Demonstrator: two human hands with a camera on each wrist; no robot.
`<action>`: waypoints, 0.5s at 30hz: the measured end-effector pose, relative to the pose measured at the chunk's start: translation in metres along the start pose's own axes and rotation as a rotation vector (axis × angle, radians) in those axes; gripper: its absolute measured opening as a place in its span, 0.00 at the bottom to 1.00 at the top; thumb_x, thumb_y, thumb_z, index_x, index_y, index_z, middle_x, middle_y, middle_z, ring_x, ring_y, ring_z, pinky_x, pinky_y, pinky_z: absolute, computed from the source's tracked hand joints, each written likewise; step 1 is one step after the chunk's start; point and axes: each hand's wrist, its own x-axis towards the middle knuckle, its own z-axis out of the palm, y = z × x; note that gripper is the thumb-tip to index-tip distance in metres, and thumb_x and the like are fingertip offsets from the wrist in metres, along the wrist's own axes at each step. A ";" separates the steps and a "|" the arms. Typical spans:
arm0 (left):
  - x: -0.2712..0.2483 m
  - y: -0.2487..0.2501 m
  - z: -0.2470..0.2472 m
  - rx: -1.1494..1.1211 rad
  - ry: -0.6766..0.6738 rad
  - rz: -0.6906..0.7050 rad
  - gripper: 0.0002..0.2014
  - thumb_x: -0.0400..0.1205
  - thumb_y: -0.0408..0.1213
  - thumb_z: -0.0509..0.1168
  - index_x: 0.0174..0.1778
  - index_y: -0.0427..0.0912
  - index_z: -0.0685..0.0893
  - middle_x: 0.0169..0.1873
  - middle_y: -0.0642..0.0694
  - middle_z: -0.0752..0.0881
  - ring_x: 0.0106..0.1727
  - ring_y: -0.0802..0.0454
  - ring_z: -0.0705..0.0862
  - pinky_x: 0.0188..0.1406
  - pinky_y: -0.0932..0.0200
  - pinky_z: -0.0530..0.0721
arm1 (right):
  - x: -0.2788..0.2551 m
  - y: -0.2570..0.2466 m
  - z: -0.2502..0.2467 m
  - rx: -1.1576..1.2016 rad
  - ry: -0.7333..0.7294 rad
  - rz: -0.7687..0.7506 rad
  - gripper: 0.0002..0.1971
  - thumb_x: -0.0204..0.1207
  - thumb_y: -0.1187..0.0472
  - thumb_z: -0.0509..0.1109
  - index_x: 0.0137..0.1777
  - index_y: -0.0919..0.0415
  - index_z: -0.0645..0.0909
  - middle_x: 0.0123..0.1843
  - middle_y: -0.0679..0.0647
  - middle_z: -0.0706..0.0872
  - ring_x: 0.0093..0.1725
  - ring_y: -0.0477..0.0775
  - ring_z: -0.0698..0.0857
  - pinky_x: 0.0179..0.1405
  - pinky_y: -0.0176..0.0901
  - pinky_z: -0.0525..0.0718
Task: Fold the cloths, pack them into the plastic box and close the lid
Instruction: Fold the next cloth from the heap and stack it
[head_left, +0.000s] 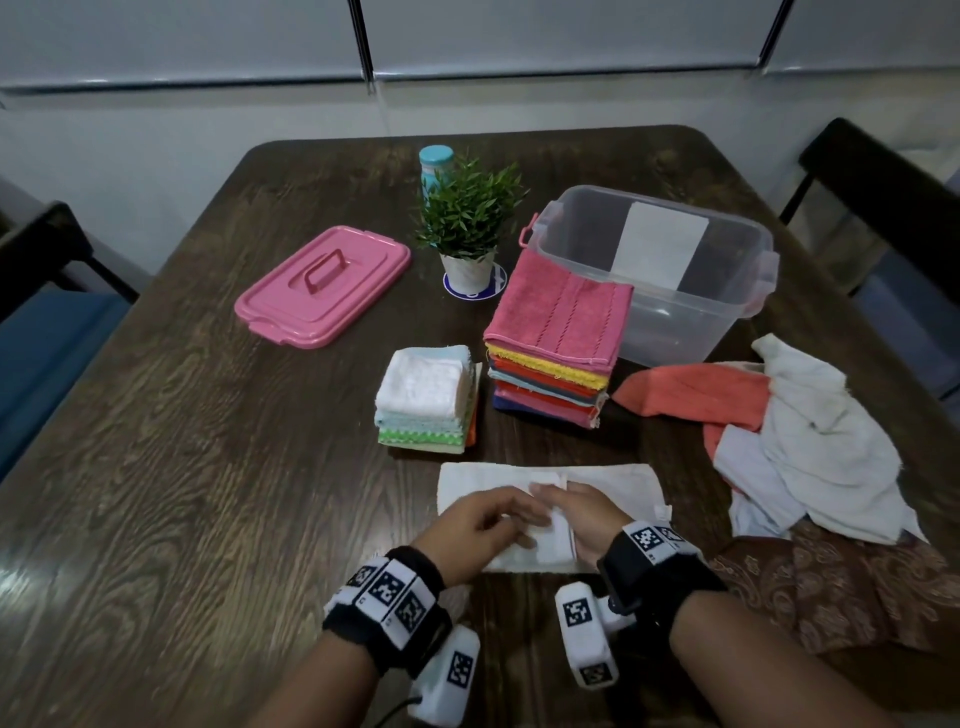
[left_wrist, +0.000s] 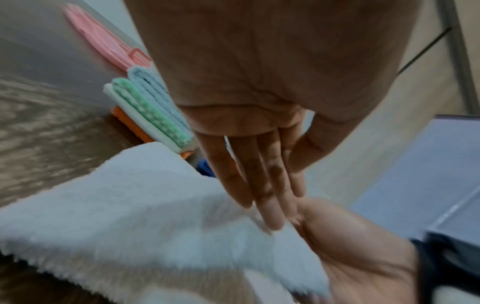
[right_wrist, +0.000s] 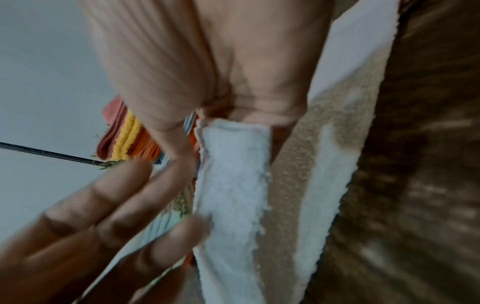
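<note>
A white cloth (head_left: 602, 480), folded into a long strip, lies on the table's near side. My right hand (head_left: 582, 517) grips a turned-up flap of the white cloth (right_wrist: 231, 195) at the strip's middle; the flap hides its fingers. My left hand (head_left: 485, 522) reaches in from the left with straight fingers (left_wrist: 262, 191) touching the cloth (left_wrist: 130, 216) beside the right hand (left_wrist: 358, 246). The clear plastic box (head_left: 675, 322) stands open at the back right. Its pink lid (head_left: 322, 283) lies at the back left. Two stacks of folded cloths sit between: a tall colourful stack (head_left: 558, 332) and a small pale stack (head_left: 428, 395).
A heap of unfolded white and orange cloths (head_left: 800, 441) lies at the right, by the box. A small potted plant (head_left: 467, 218) and a teal-capped bottle (head_left: 435, 163) stand behind the stacks. Dark chairs flank the table. A white sheet (head_left: 660, 244) shows inside the box.
</note>
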 end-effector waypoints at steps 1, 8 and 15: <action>0.003 -0.005 -0.005 0.022 0.074 -0.017 0.17 0.82 0.22 0.55 0.55 0.43 0.84 0.53 0.49 0.88 0.49 0.50 0.88 0.54 0.57 0.83 | 0.000 0.003 -0.004 -0.075 0.065 -0.041 0.18 0.82 0.60 0.67 0.66 0.72 0.80 0.54 0.65 0.88 0.54 0.66 0.87 0.62 0.59 0.83; 0.012 -0.034 -0.019 0.594 0.250 -0.081 0.22 0.82 0.38 0.63 0.74 0.46 0.71 0.72 0.47 0.72 0.73 0.46 0.70 0.72 0.54 0.69 | -0.003 -0.003 -0.034 -0.574 0.297 -0.215 0.18 0.88 0.57 0.55 0.70 0.64 0.76 0.66 0.59 0.82 0.65 0.59 0.80 0.64 0.43 0.73; 0.017 -0.057 0.007 0.779 0.003 -0.241 0.37 0.85 0.56 0.55 0.84 0.51 0.42 0.84 0.51 0.40 0.85 0.46 0.44 0.83 0.44 0.52 | 0.001 0.006 -0.069 -0.731 0.389 0.003 0.25 0.89 0.56 0.52 0.82 0.66 0.59 0.83 0.62 0.63 0.80 0.63 0.65 0.75 0.43 0.63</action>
